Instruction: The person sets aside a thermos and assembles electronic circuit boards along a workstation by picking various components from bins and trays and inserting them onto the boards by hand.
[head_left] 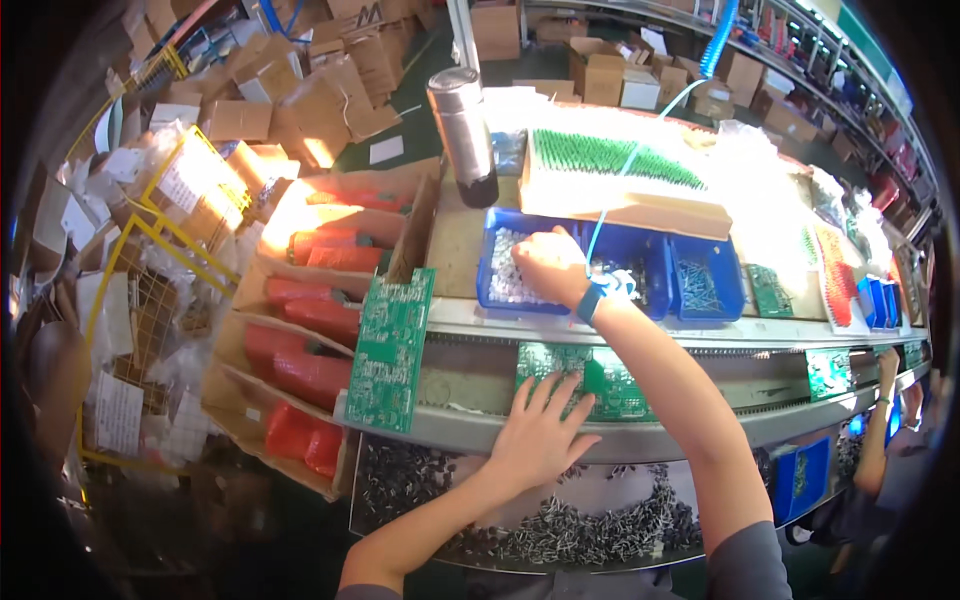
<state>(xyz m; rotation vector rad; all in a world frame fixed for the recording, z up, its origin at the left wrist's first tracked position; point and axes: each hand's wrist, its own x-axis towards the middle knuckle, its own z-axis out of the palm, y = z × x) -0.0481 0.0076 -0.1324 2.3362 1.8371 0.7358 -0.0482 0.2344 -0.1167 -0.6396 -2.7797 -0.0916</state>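
Note:
My left hand [540, 432] lies with spread fingers on the near edge of a green circuit board [632, 398], which sits on the conveyor track. A dark green upright part stands on that board, close to my fingertips. My right hand [552, 264] reaches into the left compartment of a blue bin [487, 268], over small white parts [508, 280]. Its fingers are curled together; what they hold, if anything, is hidden. A blue wrist strap [590, 302] with a pale cord is around my right wrist. Another green circuit board [385, 350] lies across the track to the left.
A tray of black components [590, 525] lies nearest me. The bin's right compartment holds metal pins [697, 288]. Behind stand a box of green parts [620, 205] and a steel flask [463, 130]. A cardboard box of red bundles [215, 395] is left. A co-worker's hand [887, 365] shows far right.

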